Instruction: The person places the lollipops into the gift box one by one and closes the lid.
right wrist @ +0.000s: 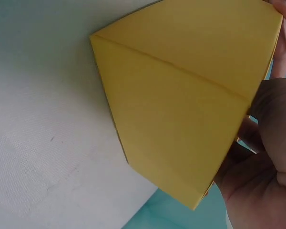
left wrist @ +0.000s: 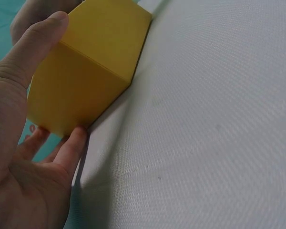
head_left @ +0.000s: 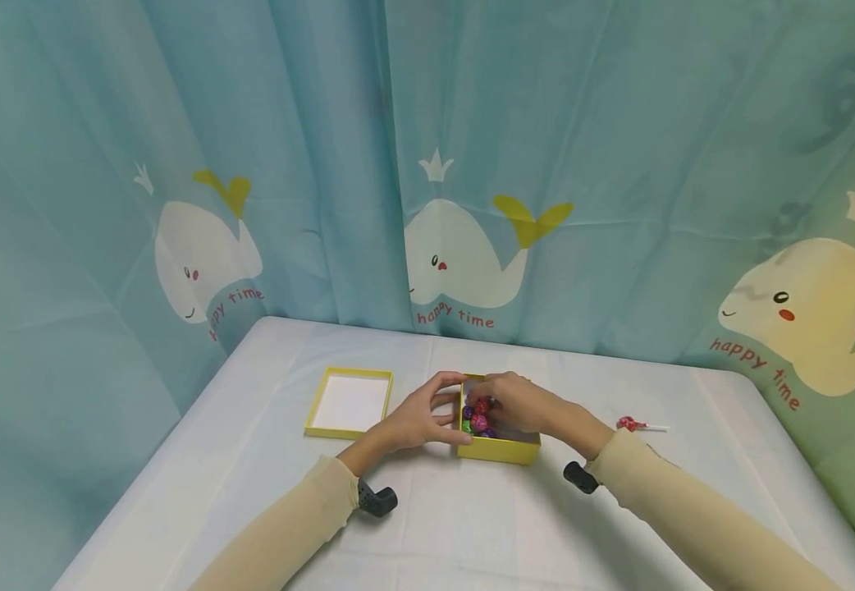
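A yellow box (head_left: 500,451) with a pale inside sits on the table, holding several lollipops (head_left: 479,423) in red, purple and green wrappers. My left hand (head_left: 416,417) holds the box at its left side, the thumb at the front corner and the fingers spread along the side. In the left wrist view, the left fingertips (left wrist: 76,136) touch the yellow wall. My right hand (head_left: 519,402) reaches over the right wall into the box, fingers bent down among the lollipops. Its fingertips are largely hidden, and I cannot tell whether they pinch a lollipop.
Left of the box lies a yellow-edged lid (head_left: 349,402), its white inside facing up. One red-wrapped lollipop (head_left: 630,423) with a white stick lies to the right, beyond the right forearm. A blue curtain (head_left: 346,164) with whale prints hangs behind the white table (head_left: 427,517).
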Action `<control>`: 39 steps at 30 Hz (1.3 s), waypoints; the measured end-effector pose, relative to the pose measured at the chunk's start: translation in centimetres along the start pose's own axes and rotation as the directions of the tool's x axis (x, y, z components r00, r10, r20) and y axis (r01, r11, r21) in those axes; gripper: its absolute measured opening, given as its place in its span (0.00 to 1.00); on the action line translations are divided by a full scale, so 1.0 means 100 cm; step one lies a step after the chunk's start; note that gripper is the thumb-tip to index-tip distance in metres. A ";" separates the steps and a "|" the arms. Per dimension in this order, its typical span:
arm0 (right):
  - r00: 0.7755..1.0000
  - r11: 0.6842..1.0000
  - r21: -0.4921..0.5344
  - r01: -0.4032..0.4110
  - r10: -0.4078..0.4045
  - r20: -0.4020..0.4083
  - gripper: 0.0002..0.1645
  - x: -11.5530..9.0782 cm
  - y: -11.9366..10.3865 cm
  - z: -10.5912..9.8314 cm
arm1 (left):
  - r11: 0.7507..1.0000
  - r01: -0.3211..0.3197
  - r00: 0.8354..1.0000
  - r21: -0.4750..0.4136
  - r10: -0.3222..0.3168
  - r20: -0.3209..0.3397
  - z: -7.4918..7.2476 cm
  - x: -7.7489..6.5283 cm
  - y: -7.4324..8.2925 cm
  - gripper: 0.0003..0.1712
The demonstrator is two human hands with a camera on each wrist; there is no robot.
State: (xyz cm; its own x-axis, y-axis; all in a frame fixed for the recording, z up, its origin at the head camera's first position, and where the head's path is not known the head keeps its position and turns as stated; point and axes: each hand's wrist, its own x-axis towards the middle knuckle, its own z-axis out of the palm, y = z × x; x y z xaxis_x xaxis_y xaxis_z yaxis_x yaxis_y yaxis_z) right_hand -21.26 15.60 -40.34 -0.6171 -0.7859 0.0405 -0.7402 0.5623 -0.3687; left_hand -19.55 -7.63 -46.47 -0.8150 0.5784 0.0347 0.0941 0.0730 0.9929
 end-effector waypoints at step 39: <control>0.997 0.999 0.030 0.024 -0.021 -0.081 0.21 -0.033 0.004 -0.038 | 1.000 0.013 1.000 0.004 -0.013 -0.015 0.003 -0.001 0.003 0.53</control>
State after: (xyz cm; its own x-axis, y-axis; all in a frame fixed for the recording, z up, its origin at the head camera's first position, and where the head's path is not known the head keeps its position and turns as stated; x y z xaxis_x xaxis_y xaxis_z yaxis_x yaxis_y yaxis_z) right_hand -20.55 19.39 -37.08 -0.6207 -0.7743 0.1231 -0.7465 0.5356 -0.3949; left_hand -19.27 -7.43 -46.20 -0.8246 0.5652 0.0237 0.0858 0.0836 0.9928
